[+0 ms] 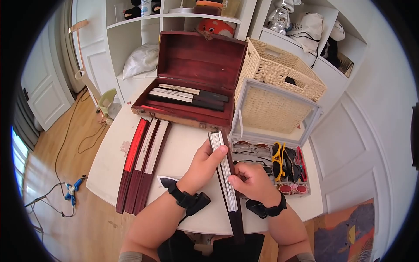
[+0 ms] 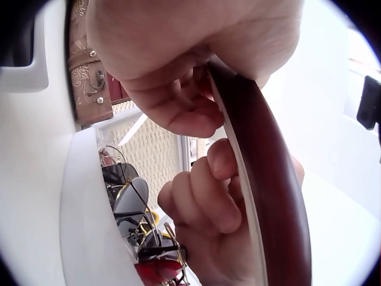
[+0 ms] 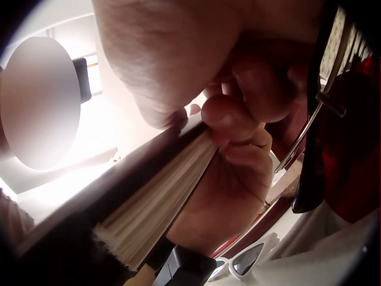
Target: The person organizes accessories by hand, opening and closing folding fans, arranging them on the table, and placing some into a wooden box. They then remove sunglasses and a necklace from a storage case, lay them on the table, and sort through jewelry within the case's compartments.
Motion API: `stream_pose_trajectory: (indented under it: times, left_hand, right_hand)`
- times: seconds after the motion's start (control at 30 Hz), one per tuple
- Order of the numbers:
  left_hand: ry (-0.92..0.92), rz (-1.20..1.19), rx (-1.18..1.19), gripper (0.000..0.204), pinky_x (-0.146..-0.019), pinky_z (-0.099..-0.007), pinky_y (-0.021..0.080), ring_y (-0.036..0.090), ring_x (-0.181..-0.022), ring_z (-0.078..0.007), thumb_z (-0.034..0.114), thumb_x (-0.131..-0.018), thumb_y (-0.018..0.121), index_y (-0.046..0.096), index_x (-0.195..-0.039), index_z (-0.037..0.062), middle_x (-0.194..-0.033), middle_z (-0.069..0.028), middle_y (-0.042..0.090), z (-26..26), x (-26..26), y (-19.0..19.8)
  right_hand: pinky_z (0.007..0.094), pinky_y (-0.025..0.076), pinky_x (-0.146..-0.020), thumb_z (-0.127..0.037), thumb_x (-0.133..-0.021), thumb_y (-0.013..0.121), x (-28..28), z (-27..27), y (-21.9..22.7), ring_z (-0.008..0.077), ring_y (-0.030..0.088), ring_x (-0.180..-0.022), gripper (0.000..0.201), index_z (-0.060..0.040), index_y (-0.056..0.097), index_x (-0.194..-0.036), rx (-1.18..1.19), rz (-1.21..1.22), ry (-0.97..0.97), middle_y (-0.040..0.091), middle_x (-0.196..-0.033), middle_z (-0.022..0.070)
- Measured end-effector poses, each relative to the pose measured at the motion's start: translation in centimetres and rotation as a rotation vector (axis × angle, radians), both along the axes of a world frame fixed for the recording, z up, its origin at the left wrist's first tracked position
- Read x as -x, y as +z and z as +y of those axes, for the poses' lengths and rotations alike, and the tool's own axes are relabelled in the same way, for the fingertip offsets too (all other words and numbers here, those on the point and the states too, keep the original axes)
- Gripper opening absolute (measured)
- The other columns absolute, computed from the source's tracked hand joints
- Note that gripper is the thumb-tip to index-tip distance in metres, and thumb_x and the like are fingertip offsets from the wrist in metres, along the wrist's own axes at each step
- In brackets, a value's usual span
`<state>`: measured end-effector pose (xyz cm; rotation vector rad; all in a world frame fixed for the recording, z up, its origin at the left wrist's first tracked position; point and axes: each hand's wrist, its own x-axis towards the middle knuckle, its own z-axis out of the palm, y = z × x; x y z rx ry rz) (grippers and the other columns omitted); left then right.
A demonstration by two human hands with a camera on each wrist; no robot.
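Both hands hold a closed folding fan [image 1: 225, 177] with dark red guard sticks and a white pleated leaf, upright at a slant over the table's front. My left hand [image 1: 203, 165] grips it near the top, thumb across the pleats. Lower down, my right hand [image 1: 255, 182] pinches its right edge between thumb and curled fingers. In the left wrist view the smooth dark red guard [image 2: 271, 173] faces the camera; the right wrist view shows the pleated leaf edges [image 3: 169, 199]. Left of the hands lie a red-leaved fan [image 1: 137, 150] and two white-leaved fans [image 1: 157, 150], side by side.
Behind stands an open dark red case [image 1: 200, 59] with several closed fans [image 1: 174, 94] inside. At right, a lidded box [image 1: 309, 185] holds several glasses [image 1: 279, 161]; a wicker basket [image 1: 288, 65] stands behind. White sunglasses [image 1: 166, 181] lie beside the left wrist.
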<state>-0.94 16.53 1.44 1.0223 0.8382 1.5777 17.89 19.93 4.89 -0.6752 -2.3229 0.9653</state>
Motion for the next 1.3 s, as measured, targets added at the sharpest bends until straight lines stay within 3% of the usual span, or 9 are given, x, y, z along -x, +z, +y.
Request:
stream_pose_trajectory:
  times: [0.13,0.23,0.4,0.53,0.6,0.93,1.0,1.3]
  left_hand:
    - [0.006,0.061,0.029,0.034,-0.093,-0.0280,0.047,0.056,-0.103,-0.0097,0.028,-0.103,0.061,0.057,-0.124,0.0019,-0.111,-0.0024,0.063,-0.1,0.1,0.4]
    - [-0.014,0.033,0.029,0.033,-0.092,-0.0281,0.047,0.055,-0.102,-0.0095,0.027,-0.103,0.061,0.057,-0.124,0.0018,-0.111,-0.0019,0.063,-0.2,0.1,0.6]
    - [-0.029,0.058,0.025,0.033,-0.091,-0.0278,0.047,0.054,-0.100,-0.0091,0.027,-0.103,0.061,0.056,-0.125,0.0020,-0.110,-0.0013,0.062,-0.1,0.1,0.3]
    - [0.064,0.073,0.025,0.033,-0.085,-0.0295,0.049,0.059,-0.093,-0.0112,0.033,-0.103,0.058,0.059,-0.116,0.0031,-0.103,-0.0038,0.064,-0.1,-0.3,0.8]
    - [0.097,0.008,0.003,0.032,-0.084,-0.0300,0.051,0.060,-0.093,-0.0123,0.032,-0.103,0.058,0.058,-0.116,0.0032,-0.102,-0.0055,0.065,0.1,-0.2,0.3]
    - [0.035,0.034,0.020,0.031,-0.084,-0.0304,0.052,0.061,-0.092,-0.0135,0.030,-0.103,0.057,0.057,-0.118,0.0033,-0.101,-0.0065,0.066,-0.2,-0.2,0.7]
    - [0.047,0.051,-0.003,0.029,-0.085,-0.0306,0.051,0.061,-0.093,-0.0136,0.029,-0.104,0.055,0.056,-0.118,0.0034,-0.102,-0.0066,0.066,-0.1,-0.4,0.5]
    - [0.052,0.030,-0.031,0.025,-0.084,-0.0311,0.052,0.061,-0.092,-0.0140,0.025,-0.104,0.051,0.053,-0.119,0.0048,-0.102,-0.0068,0.064,0.3,-0.3,-0.2]
  right_hand:
    - [0.0304,0.046,-0.056,-0.022,-0.091,0.070,0.2,-0.2,0.3,0.0147,0.055,-0.058,0.025,0.0012,0.062,-0.086,0.024,-0.004,0.007,0.060,-0.068,0.0070]
    - [0.0298,0.045,-0.054,-0.024,-0.092,0.070,0.1,0.0,0.1,0.0128,0.053,-0.057,0.027,0.0009,0.062,-0.085,-0.013,-0.003,0.011,0.059,-0.066,0.0061]
    - [0.0252,0.045,-0.052,-0.025,-0.094,0.072,0.2,-0.6,0.4,0.0071,0.053,-0.056,0.030,0.0008,0.062,-0.083,0.149,-0.018,-0.053,0.059,-0.064,0.0034]
    - [0.0239,0.046,-0.053,-0.025,-0.093,0.073,0.3,-0.3,-0.1,0.0062,0.054,-0.056,0.030,0.0012,0.062,-0.082,0.142,0.031,-0.033,0.061,-0.065,0.0037]
    - [0.0237,0.046,-0.052,-0.025,-0.093,0.074,0.1,0.0,-0.3,0.0058,0.055,-0.056,0.030,0.0012,0.062,-0.085,0.030,-0.018,-0.003,0.062,-0.065,0.0036]
    - [0.0232,0.046,-0.053,-0.023,-0.091,0.074,0.3,-0.3,0.0,0.0055,0.056,-0.057,0.028,0.0017,0.062,-0.087,0.127,-0.007,-0.024,0.062,-0.065,0.0020]
    - [0.0292,0.048,-0.054,-0.029,-0.091,0.072,0.2,-0.4,-0.2,0.0165,0.060,-0.054,0.031,-0.0002,0.064,-0.084,0.105,0.002,-0.060,0.064,-0.065,0.0087]
    - [0.0295,0.049,-0.054,-0.027,-0.091,0.071,0.2,-0.5,0.5,0.0180,0.061,-0.054,0.029,0.0007,0.064,-0.084,0.071,-0.005,-0.066,0.064,-0.064,0.0099]
